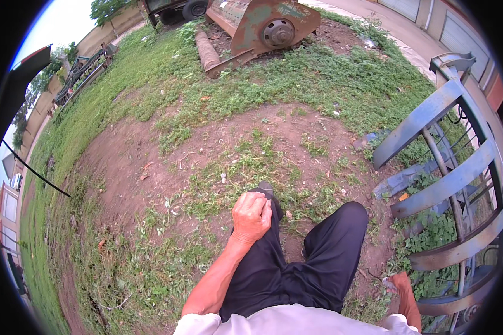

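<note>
My left hand [252, 214] is curled into a fist above my left thigh, in dark trousers [332, 240]. What the fist holds, if anything, is hidden. Just beyond its knuckles shows a small dark grey shape, perhaps the toe of a shoe [266, 186]. My right hand [395, 282] hangs low at the right, close to the ground beside a blue metal frame [439, 198]. Its fingers are small and partly hidden, so I cannot make out their grip. Under both hands lies brown soil [151, 151] with loose green weeds [257, 148].
The blue frame's curved bars rise close on my right, with leafy plants [430, 245] between them. A rusty machine [268, 33] with a roller [207, 50] stands ahead on grass. Farther left lies a dark metal implement [84, 78]. A thin black rod [36, 170] juts in at left.
</note>
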Tool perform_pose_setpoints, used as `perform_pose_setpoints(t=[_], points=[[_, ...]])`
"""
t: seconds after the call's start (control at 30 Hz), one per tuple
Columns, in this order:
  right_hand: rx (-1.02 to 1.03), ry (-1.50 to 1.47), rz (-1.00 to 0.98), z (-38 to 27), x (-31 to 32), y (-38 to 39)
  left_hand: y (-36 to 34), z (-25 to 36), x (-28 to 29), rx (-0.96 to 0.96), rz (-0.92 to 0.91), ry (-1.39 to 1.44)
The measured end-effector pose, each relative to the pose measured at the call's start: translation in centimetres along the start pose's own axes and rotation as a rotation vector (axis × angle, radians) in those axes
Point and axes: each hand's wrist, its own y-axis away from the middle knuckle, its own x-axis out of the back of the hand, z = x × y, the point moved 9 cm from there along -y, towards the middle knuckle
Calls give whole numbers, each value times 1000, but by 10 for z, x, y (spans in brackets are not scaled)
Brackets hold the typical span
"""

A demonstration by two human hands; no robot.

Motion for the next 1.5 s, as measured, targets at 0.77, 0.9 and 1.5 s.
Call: perform_pose_setpoints(t=[0.77, 0.9, 1.5], points=[[-6, 19, 41, -1, 1, 10, 1, 1, -4, 18, -30, -22], [2, -15, 39, 6, 0, 3, 1, 2, -3, 15, -17, -26], [-32, 21, 92, -11, 2, 35, 1, 3, -9, -13, -65, -65]])
